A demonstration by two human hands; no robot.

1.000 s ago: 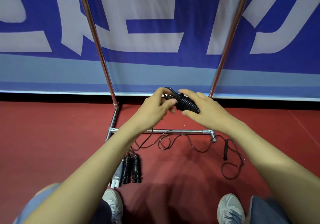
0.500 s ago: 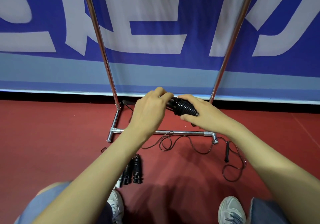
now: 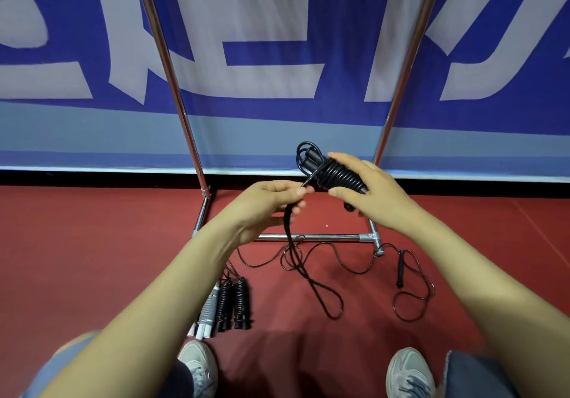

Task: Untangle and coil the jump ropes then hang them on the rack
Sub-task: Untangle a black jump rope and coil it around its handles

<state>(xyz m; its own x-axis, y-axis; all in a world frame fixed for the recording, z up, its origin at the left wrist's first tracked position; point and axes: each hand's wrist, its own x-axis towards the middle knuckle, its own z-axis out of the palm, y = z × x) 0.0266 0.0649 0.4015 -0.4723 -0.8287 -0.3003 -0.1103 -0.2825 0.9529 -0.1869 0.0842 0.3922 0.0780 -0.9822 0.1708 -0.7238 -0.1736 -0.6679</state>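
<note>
The rack stands on the floor in front of the banner. Above its base bar the right grip holds the wound rope. Just left of it, the left grip pinches that rope's free strand, which hangs down in a loop in front of the bar. A loose rope lies on the floor along the bar's near side and trails right past the rack's foot. Three wound bundles lie side by side left of the loop, just beyond the left shoe. The right shoe is well apart to the right.
</note>
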